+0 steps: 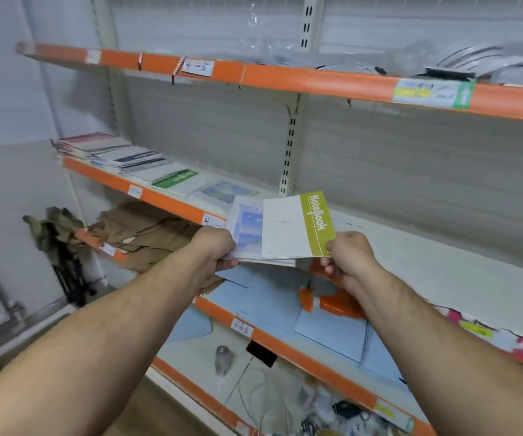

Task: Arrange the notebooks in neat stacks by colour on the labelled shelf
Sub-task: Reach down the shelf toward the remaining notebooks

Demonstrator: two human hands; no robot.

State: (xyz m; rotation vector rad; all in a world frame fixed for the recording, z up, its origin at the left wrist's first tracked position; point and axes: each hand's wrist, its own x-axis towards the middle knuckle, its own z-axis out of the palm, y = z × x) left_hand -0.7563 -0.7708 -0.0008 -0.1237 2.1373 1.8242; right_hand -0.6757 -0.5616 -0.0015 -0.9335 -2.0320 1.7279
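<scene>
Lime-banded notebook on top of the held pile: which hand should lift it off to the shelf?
Right. The right hand pinches the lime-banded notebook at its lower corner, while the left hand grips the rest of the pile, blue notebook uppermost, so it looks tied up.

Orange-edged shelf boards: four, namely top shelf (285,77), middle shelf (166,200), lower shelf (285,345) and bottom shelf (191,388).

Hands: two, left hand (214,247) and right hand (346,256).

Held notebooks: two covers seen, one lime-banded notebook (298,229) and one sky-print notebook (247,229) (more edges under them, count unclear).

Middle shelf, four groups: one reddish stack (87,143), one blue-and-white stack (134,158), one green-banded notebook (175,179), one sky-cover notebook (222,191).

Lower shelf: one orange object (335,305); pale blue sheets (329,338), several, too overlapped to count.

Bottom shelf: one clear jar (222,360).
</scene>
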